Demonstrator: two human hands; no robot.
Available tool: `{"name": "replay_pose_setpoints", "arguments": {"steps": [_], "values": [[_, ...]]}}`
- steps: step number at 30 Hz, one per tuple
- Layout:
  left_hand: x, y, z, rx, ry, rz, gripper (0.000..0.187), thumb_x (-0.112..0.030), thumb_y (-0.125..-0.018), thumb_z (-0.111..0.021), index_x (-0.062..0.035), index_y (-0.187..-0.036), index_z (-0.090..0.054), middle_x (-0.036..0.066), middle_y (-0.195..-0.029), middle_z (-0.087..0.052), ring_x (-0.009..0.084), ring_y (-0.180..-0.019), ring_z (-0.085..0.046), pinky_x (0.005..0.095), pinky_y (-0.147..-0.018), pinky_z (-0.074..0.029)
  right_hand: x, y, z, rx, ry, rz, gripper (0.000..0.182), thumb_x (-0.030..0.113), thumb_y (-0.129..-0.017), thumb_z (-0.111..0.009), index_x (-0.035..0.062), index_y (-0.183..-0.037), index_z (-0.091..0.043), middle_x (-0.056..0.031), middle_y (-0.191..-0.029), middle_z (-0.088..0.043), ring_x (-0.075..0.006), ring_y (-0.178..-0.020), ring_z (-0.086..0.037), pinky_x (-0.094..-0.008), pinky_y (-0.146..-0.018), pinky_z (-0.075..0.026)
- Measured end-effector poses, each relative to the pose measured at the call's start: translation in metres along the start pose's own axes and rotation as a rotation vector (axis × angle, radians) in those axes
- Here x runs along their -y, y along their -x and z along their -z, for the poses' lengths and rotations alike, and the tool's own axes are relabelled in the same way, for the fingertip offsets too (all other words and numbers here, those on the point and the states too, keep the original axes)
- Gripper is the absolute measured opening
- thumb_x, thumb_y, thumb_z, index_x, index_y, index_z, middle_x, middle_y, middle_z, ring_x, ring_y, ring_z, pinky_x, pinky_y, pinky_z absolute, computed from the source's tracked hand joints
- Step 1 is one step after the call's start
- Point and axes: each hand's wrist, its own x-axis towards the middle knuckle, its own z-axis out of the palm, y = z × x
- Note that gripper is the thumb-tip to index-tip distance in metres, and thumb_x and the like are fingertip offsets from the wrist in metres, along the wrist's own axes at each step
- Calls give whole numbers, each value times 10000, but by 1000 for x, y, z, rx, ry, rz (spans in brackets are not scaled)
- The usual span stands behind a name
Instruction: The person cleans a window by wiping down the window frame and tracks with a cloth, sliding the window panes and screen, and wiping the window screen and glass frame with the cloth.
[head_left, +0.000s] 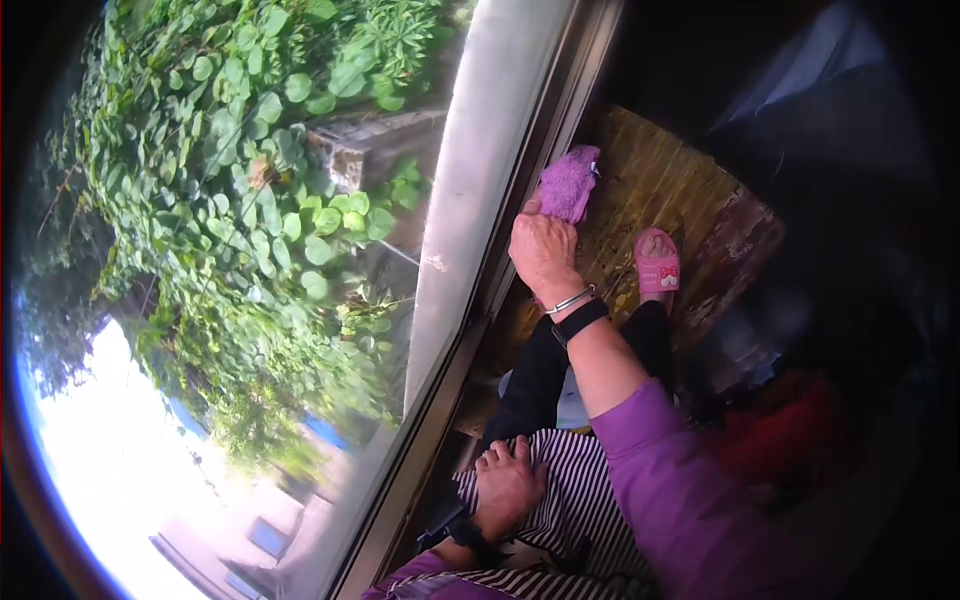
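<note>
My right hand is closed around one end of a purple cloth. The cloth's free part sticks out beyond my fingers, close to the window frame's track. A silver bangle and a black band circle that wrist. Against the black-and-white striped top at my waist lies my left hand, its fingers apart and holding nothing. That wrist bears a black strap. One foot in a pink slipper stands on worn wooden boards, right of the cloth.
Past the window frame lies a pale ledge, with leafy vines and a concrete block outside. Worn brown boards are underfoot. A red item shows dimly on the right, where deep shadow hides most details.
</note>
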Motion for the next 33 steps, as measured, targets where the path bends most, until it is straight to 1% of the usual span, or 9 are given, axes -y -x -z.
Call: {"name": "replay_pose_setpoints", "arguments": {"steps": [4, 5, 11, 16, 18, 20, 24, 28, 33], "values": [[3, 1, -6, 18, -9, 7, 605, -414, -808, -542, -13, -1247, -433, 296, -1133, -486, 394, -1024, -509, 476, -874, -392, 21, 62, -43, 173, -73, -17, 183, 105, -750, -526, -41, -787, -628, -180, -633, -634, -299, -633, -663, -403, -592, -527], [6, 1, -15, -89, -80, -11, 578, -398, -771, -585, -51, -1216, -463, 231, -1048, -527, 357, -933, -549, 441, -805, -421, 22, 74, -58, 217, -75, -7, 188, 105, -748, -526, -46, -805, -621, -178, -630, -636, -289, -627, -664, -401, -593, -527], [10, 0, -19, 22, -19, -1, 598, -413, -807, -542, -24, -1247, -429, 291, -1120, -489, 394, -1005, -519, 480, -850, -403, 32, 121, -102, 363, -154, -54, 192, 103, -728, -526, -38, -811, -628, -196, -695, -644, -332, -662, -654, -443, -649, -513], [14, 3, -27, -109, -47, -31, 561, -367, -749, -593, -42, -1194, -488, 222, -1002, -539, 352, -913, -553, 436, -781, -432, 31, 142, -64, 456, -314, -66, 152, 146, -776, -501, 39, -762, -609, -200, -707, -631, -383, -682, -628, -479, -661, -493], [13, 1, -26, -63, 12, -18, 594, -404, -780, -572, -18, -1218, -461, 277, -1064, -506, 387, -950, -532, 478, -823, -413, 21, 126, -28, 263, -408, -133, 160, 193, -804, -543, 82, -885, -625, -181, -762, -628, -363, -765, -617, -451, -709, -480], [13, 3, -31, -61, 39, -3, 595, -400, -774, -578, -12, -1212, -468, 281, -1072, -503, 384, -949, -528, 474, -821, -413, 4, 95, 3, -215, -375, 140, 143, 180, -829, -546, 64, -884, -608, -219, -899, -561, -383, -918, -536, -445, -776, -449], [17, 3, -40, -96, 5, -27, 602, -404, -782, -569, -10, -1224, -462, 294, -1095, -494, 387, -968, -518, 469, -833, -407, -15, 18, 23, -539, -98, 229, 194, 45, -787, -541, 0, -972, -578, -235, -1019, -456, -398, -1033, -428, -439, -854, -413], [19, 3, -49, -115, -3, -36, 609, -411, -786, -566, -11, -1232, -457, 294, -1094, -491, 387, -965, -518, 470, -836, -403, -17, -10, -17, -477, -155, 292, 422, -42, -726, -519, 8, -1144, -497, -197, -965, -491, -347, -954, -459, -421, -818, -418], [21, 4, -55, -143, -10, -51, 608, -411, -787, -566, -13, -1234, -457, 288, -1073, -494, 380, -948, -518, 467, -819, -405, -3, 43, -69, -386, -266, 259, 668, -63, -675, -528, -13, -1316, -345, -135, -796, -532, -313, -858, -467, -409, -741, -413]]}}
